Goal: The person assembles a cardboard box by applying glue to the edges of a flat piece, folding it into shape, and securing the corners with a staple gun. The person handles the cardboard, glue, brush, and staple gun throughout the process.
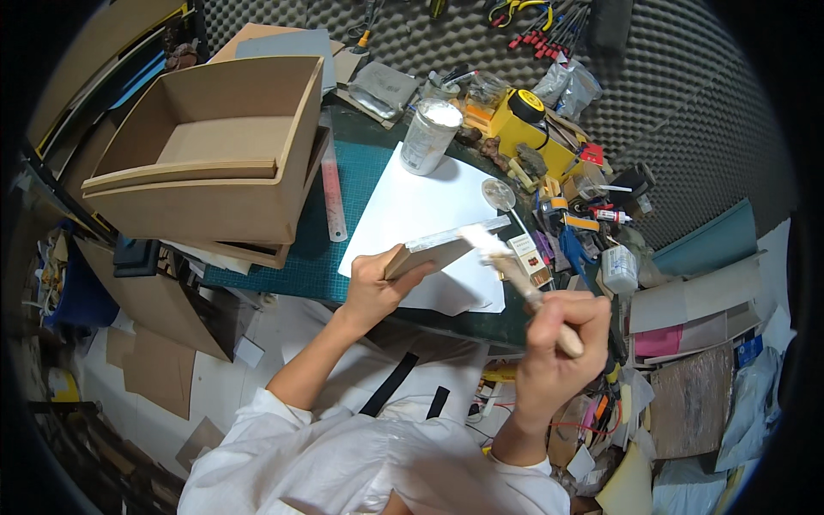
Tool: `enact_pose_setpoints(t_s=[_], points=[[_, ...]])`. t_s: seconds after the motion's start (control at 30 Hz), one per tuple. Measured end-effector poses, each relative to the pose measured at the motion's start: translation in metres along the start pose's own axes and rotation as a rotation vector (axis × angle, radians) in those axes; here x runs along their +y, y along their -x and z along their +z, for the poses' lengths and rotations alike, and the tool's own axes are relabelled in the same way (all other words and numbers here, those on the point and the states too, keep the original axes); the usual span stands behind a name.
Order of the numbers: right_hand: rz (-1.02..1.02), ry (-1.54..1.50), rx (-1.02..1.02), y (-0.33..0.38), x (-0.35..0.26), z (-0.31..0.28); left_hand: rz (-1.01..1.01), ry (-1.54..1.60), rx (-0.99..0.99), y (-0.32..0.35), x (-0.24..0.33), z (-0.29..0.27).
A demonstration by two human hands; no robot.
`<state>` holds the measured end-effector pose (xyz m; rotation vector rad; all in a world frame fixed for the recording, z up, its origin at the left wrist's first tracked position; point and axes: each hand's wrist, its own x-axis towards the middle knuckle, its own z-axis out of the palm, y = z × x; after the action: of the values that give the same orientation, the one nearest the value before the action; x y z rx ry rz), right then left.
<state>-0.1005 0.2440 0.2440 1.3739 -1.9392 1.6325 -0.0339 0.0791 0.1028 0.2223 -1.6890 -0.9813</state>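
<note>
My left hand [378, 281] is closed round one end of a flat brown board [442, 252], held tilted above a white sheet of paper [399, 219]. A whitish coating lies along the board's upper edge. In my right hand [562, 339] is a paintbrush [522, 281] with a pale wooden handle; its white-coated bristles touch or nearly touch the far end of that edge. Beyond the board, a clear jar [427, 142] with white contents stands on the paper. A round clear lid [498, 194] with whitish smears lies to the right.
On the left, a large brown open box [206, 154] stands over a green cutting mat [365, 172], with a steel ruler [333, 189] beside it. Along the right are a yellow container [528, 137], a white bottle [619, 269] and a small printed box [530, 260]. Foam padding [687, 94] covers the wall.
</note>
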Motion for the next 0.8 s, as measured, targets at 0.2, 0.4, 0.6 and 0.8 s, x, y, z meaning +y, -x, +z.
enact_pose_setpoints(t_s=[0.2,0.4,0.6,0.8], points=[[-0.203,-0.136,-0.196,0.012,-0.013,0.011,0.015,-0.026,0.02,0.004,-0.003,-0.002],[-0.045,-0.061,-0.023,0.009,-0.004,0.005,-0.02,-0.008,-0.012,0.003,-0.003,-0.001],[-0.199,-0.151,-0.112,0.012,-0.005,0.008,0.04,-0.123,-0.05,0.01,-0.011,-0.004],[0.081,0.086,0.203,-0.009,0.04,-0.015,-0.035,-0.043,-0.023,0.003,0.001,-0.001]])
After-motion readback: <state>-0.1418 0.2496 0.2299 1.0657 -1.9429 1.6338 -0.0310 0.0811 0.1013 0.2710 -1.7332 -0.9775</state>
